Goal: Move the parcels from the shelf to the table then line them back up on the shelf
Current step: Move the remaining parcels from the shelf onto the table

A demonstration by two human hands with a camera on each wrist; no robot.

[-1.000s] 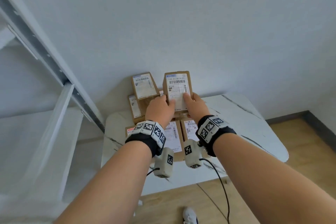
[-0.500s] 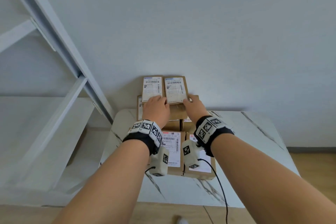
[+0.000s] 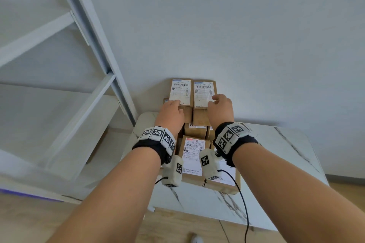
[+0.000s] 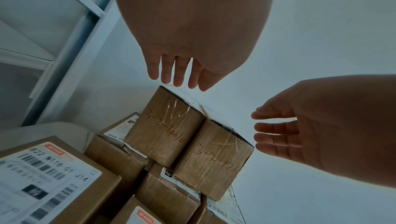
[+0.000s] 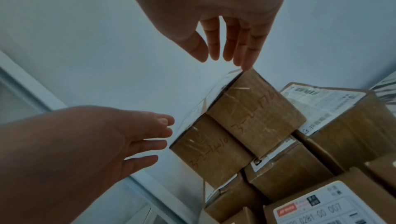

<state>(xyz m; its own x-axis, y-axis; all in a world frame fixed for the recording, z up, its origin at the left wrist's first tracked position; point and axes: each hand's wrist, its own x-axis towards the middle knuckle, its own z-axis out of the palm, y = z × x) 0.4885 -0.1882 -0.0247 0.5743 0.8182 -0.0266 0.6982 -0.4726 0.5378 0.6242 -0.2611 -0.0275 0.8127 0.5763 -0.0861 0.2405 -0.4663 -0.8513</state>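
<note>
Several brown cardboard parcels with white labels are stacked on the white marble table (image 3: 276, 154) against the wall. Two parcels lie side by side on top: the left top parcel (image 3: 180, 90) (image 4: 165, 129) and the right top parcel (image 3: 204, 90) (image 5: 255, 117). My left hand (image 3: 173, 104) (image 4: 175, 75) hovers at the left one's near top edge with straight fingers. My right hand (image 3: 215, 100) (image 5: 227, 53) is at the right one's near edge, its little fingertip at the parcel's corner. Neither hand grips anything.
A white metal shelf (image 3: 59, 104) with a slanted post (image 3: 94, 35) stands to the left of the table. Lower parcels (image 3: 194, 152) fill the table's left half under my wrists. The wall is right behind the stack. Wood floor lies below.
The left top parcel has been squared up beside the right one. My hands have spread apart, one to each top parcel, and their fingers have straightened.
</note>
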